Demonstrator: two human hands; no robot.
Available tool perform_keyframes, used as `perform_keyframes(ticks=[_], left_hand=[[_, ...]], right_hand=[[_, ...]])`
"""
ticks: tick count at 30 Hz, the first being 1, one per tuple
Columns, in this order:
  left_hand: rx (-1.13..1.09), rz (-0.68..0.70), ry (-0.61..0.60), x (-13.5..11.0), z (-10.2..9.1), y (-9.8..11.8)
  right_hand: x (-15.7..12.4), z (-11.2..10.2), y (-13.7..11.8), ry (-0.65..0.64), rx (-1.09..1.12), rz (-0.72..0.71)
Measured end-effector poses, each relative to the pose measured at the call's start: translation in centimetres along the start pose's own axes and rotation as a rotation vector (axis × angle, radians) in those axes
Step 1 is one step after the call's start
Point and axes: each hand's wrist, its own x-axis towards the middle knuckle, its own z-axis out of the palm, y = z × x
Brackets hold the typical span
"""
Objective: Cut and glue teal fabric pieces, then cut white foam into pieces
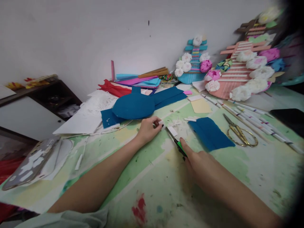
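My left hand (pixel 148 129) rests on the table in front of a blue paper-covered oval shape (pixel 133 106), its thumb and fingertips pinching a small white piece (pixel 161 122). My right hand (pixel 198 161) grips a green and black utility knife (pixel 180 146), the index finger lying along its top. The blade points away and to the left, beside a white strip (pixel 173 130) on the table. Right of the knife lies a blue crepe paper sheet (pixel 211 134), with a short white stick (pixel 190 119) at its upper left corner.
Gold-handled scissors (pixel 239 131) lie right of the blue sheet, near several pens (pixel 256 118) and a black phone (pixel 289 118). Flower-decorated paper instruments (pixel 195 68) lean at the back. Coloured paper (pixel 142 80) and white sheets (pixel 83 117) cover the far left. A phone case (pixel 30 164) sits at left.
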Motion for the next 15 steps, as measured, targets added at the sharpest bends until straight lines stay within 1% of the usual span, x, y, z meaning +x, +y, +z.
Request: perform_keyframes(ticks=[3, 7, 10, 11, 13, 15], left_hand=[[-0.110, -0.078, 0.023, 0.2, -0.2, -0.5], [-0.250, -0.128, 0.044, 0.5, -0.6, -0.9], [-0.491, -0.166, 0.046, 0.3, -0.7, -0.1], [-0.603, -0.182, 0.033, 0.1, -0.6, 0.3], [-0.791, -0.205, -0.025, -0.3, -0.5, 1.4], [-0.883, -0.214, -0.074, -0.7, -0.4, 2.4]], right_hand=[[-0.4, -0.2, 0.9, 0.069, 0.098, -0.061], [-0.4, -0.8, 2.3, 0.244, 0.224, -0.072], [0.0, -0.8, 3.1, 0.379, 0.196, -0.060], [0.2, -0.7, 3.3, 0.396, 0.168, -0.049], [0.4, -0.3, 3.3, 0.382, 0.122, -0.021], [0.6, 0.1, 3.2, 0.342, 0.104, -0.020]])
